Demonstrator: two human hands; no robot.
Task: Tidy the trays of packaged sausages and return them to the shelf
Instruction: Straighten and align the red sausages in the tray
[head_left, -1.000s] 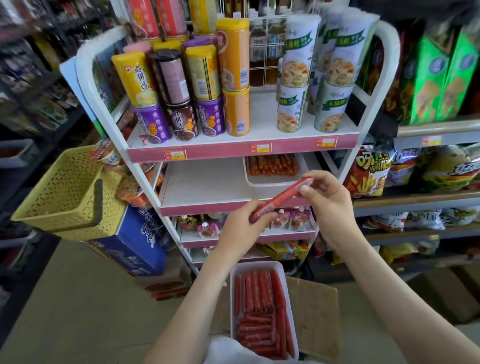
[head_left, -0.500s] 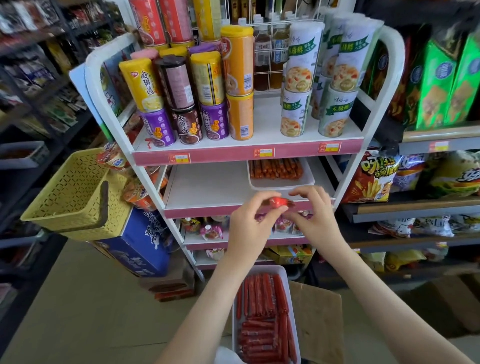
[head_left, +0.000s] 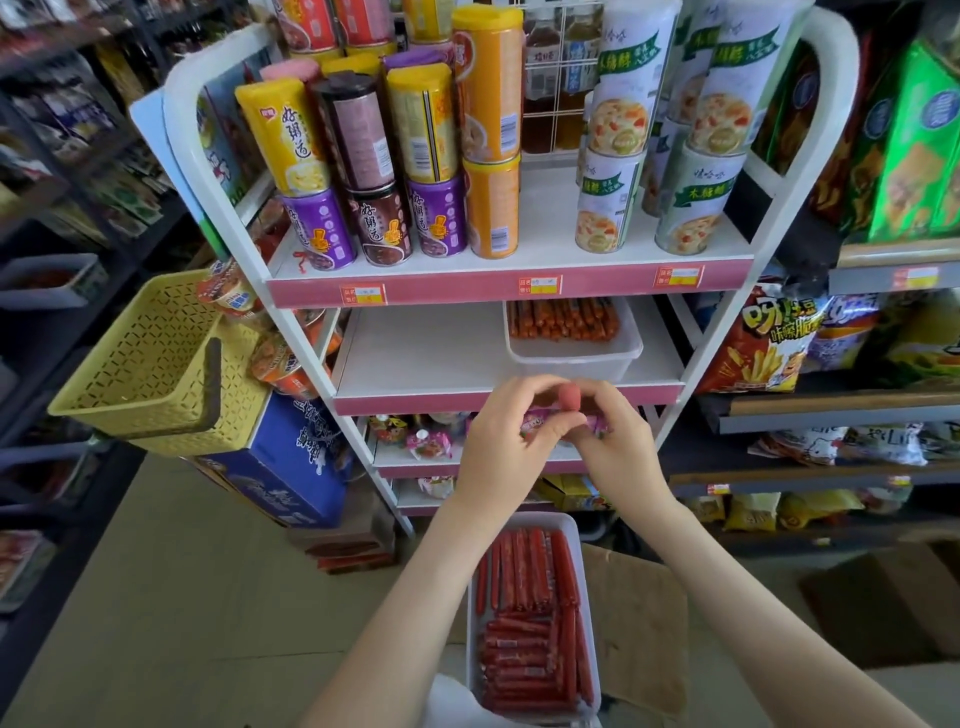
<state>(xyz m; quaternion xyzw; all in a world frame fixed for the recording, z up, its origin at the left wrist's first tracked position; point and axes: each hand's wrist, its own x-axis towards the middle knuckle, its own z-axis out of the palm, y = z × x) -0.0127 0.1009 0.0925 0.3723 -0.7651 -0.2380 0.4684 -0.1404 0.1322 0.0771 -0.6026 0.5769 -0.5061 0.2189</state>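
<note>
Both hands meet in front of the pink edge of the middle shelf (head_left: 467, 402). My left hand (head_left: 504, 447) and my right hand (head_left: 618, 441) pinch one red packaged sausage (head_left: 570, 397) between them; only its rounded end shows, pointing at the camera. Below my forearms a white tray (head_left: 584, 597) full of red sausages stands on a cardboard box. A second white tray (head_left: 576, 358) with orange-red sausages sits on the right part of the middle shelf.
Stacked cans (head_left: 363, 171) fill the top shelf of the white rack. A yellow basket (head_left: 150, 364) hangs at the left above a blue carton (head_left: 280, 462). Snack bags (head_left: 763, 343) line the dark shelves at right. Cardboard boxes (head_left: 883, 597) lie on the floor.
The sausage was held slanted between my two hands; it has turned end-on toward me and my hands have closed together and dropped slightly toward the middle shelf edge.
</note>
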